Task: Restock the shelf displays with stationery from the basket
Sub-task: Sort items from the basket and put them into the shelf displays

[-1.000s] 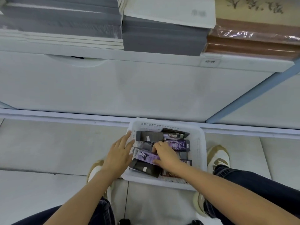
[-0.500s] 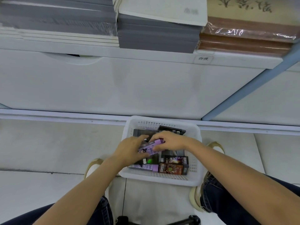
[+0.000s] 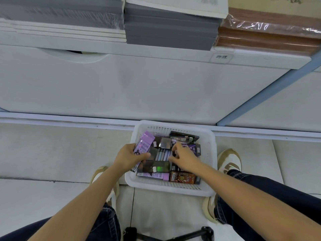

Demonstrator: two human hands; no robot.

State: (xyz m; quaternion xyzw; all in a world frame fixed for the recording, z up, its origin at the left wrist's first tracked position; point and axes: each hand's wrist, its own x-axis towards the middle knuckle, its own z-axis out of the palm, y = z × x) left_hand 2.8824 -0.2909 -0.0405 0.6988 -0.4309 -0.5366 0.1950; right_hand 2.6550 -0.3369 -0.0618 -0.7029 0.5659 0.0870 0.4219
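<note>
A white plastic basket sits on the floor between my feet, filled with several boxed stationery packs in purple, black and brown. My left hand grips a purple pen box at the basket's left edge, tilted up and away from me. My right hand reaches into the middle of the basket with curled fingers touching the packs there; whether it holds one is hidden. A black pack with a green patch lies between my hands.
A white shelf unit rises just behind the basket. On its top ledge lie stacks of grey notebooks, white-edged books and brown wrapped books. My shoes flank the basket on the grey tile floor.
The purple box passed from both hands into my left hand alone and moved to the basket's left edge. My right hand went back down into the packs.
</note>
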